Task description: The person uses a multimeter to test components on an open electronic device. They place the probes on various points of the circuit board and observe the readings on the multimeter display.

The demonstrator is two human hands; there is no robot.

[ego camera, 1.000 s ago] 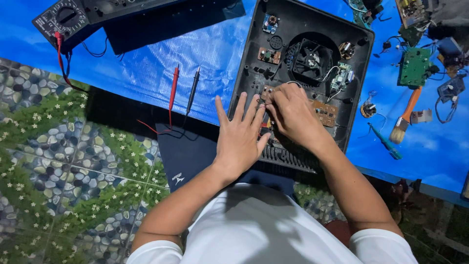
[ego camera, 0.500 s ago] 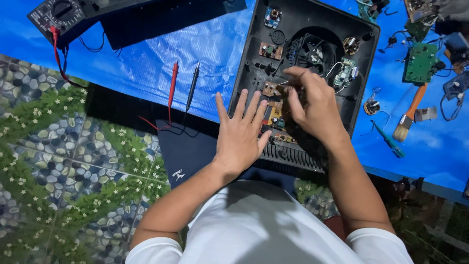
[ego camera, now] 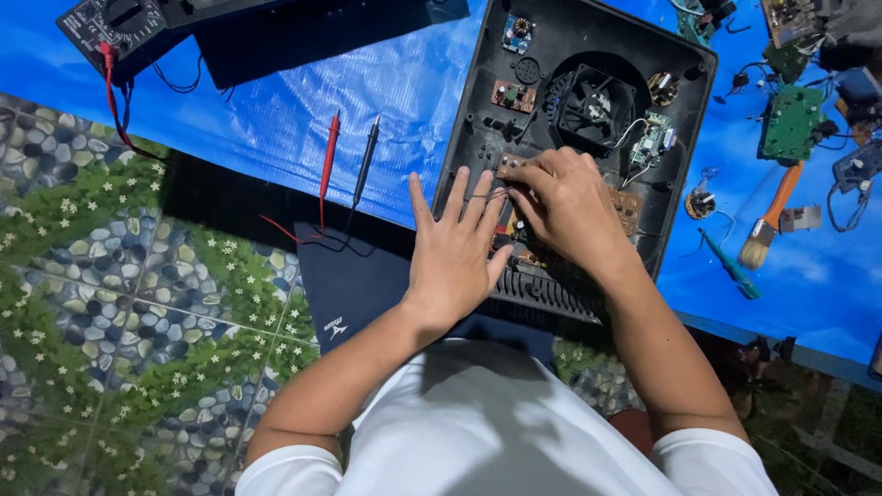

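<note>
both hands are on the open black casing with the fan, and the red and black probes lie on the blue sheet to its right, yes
Not quite. In the head view the red probe and black probe lie left of the open black plastic casing, not right. Both the left hand and right hand rest on it, on the blue sheet.

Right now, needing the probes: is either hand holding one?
No: red probe and black probe lie untouched on the blue tarp.
</note>
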